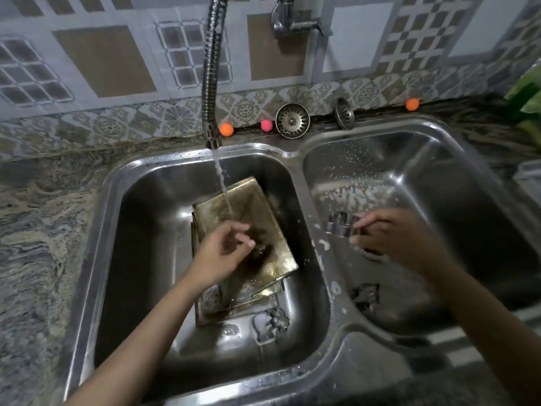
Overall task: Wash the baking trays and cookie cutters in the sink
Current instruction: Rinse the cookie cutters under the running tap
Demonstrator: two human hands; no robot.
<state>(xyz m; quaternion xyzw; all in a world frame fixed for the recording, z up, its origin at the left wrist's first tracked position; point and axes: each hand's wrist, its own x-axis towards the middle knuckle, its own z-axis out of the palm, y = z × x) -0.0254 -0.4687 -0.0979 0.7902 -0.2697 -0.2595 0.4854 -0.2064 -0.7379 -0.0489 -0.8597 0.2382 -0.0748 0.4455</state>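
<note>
Head view: a double steel sink (205, 150) set into a marbled stone tabletop (44, 230), seen from above with both forearms reaching in.
Baking trays: a stack of tarnished trays (251, 209) lies in the left basin, the top one tilted, its long axis running from the far left toward the near right, far short edge under the tap.
Water: a thin stream (224, 186) falls from the flexible tap hose (211, 83) onto the far part of the top tray.
Left hand: the left hand (225, 253) hovers over the middle of the top tray, fingers loosely bent and spread, grasping nothing; whether the fingertips touch the tray I cannot tell.
Right hand: the right hand (401, 232) is over the right basin, fingers pinching a metal cookie cutter (341, 224) held near the dividing ridge; the picture is blurred there.
Other cutters: one cutter (269, 320) lies on the left basin floor, just beside the near right corner of the tray stack; another (366, 294) rests on the right basin floor near the divider.
Edges and room: the stack sits close to the left basin's right wall, with open basin floor to its left and nearer the person; the right basin floor lies mostly bare beyond the hand.
Back ledge: two drain strainers (292, 120) and small orange and pink balls (226, 129) sit along the tiled wall.
</note>
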